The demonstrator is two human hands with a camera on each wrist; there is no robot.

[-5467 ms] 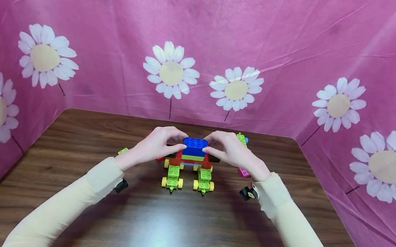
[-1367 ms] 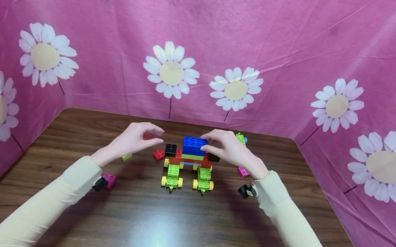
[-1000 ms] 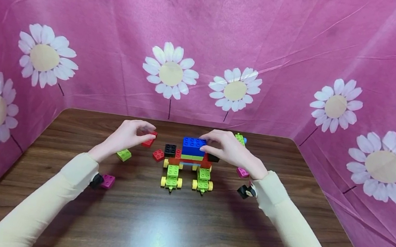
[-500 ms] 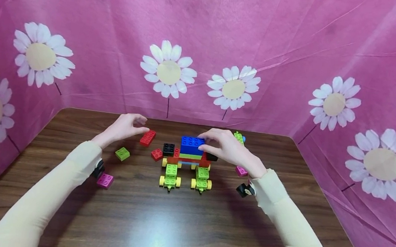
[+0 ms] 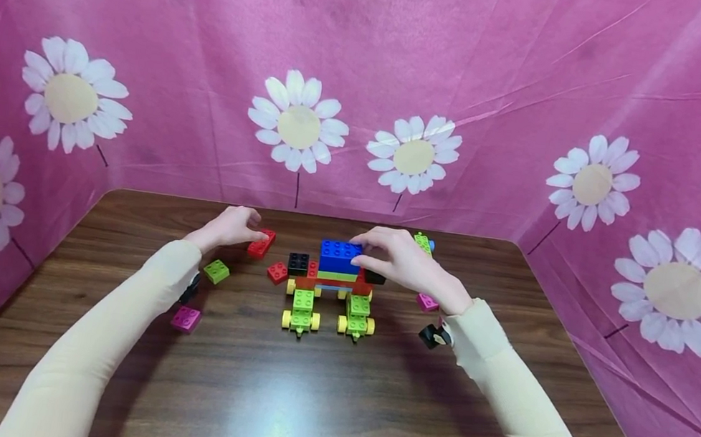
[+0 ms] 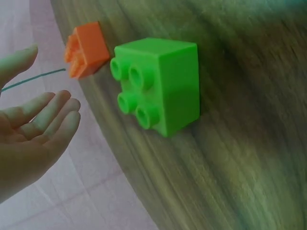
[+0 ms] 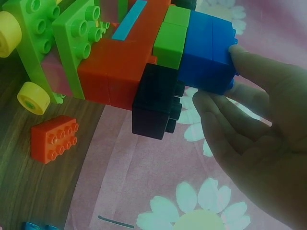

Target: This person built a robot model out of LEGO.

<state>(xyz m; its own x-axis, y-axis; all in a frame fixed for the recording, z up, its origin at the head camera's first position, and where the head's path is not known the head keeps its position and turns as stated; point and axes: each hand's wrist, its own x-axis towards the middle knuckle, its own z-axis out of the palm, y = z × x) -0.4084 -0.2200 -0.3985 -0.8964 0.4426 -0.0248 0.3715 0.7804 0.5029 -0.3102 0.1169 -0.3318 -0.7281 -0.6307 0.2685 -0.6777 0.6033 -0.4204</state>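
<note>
A wheeled toy model of building bricks stands mid-table, with green wheeled bases (image 5: 303,305), red bricks, a black brick (image 5: 298,263) and blue bricks (image 5: 340,255) on top. My right hand (image 5: 394,256) pinches the blue bricks at their right side; its thumb and fingers lie at the blue corner in the right wrist view. My left hand (image 5: 229,226) reaches over a loose red brick (image 5: 261,244), fingertips overlapping its edge. In the left wrist view its fingers are spread, apart from the orange-looking brick (image 6: 91,48). Another black brick is partly hidden by my right hand.
Loose on the wooden table (image 5: 278,398) lie a small red brick (image 5: 277,273), a green brick (image 5: 217,272) and a magenta brick (image 5: 186,319). To the right are another magenta brick (image 5: 427,302) and a green piece (image 5: 422,242). Pink flowered cloth surrounds the table.
My left hand has let go of the model's blue bricks, moved left, then come down to the loose red brick. My right hand has stayed at the blue bricks.
</note>
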